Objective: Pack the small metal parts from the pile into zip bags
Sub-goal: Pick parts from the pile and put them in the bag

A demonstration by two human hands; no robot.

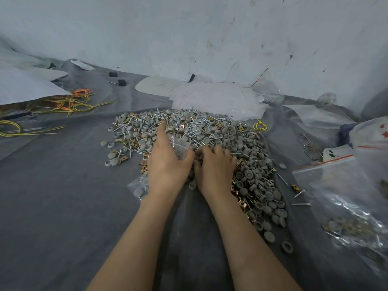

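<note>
A wide pile of small parts (220, 135) lies on the grey cloth: screws, grey round caps and copper-coloured square clips. My left hand (165, 158) holds a small clear zip bag (180, 147) over the pile's near middle, its forefinger stretched toward the far parts. My right hand (214, 164) sits just right of the bag, fingers curled down into the parts next to the bag's mouth; what they hold is hidden. A second small zip bag (138, 187) with a few parts lies flat under my left wrist.
A stack of empty clear bags (218, 99) lies behind the pile. Filled zip bags (346, 202) lie at the right. Yellow and orange wires (69, 103) and white sheets are at the left. A wall stands close behind. Loose screws (300, 198) lie right of the pile.
</note>
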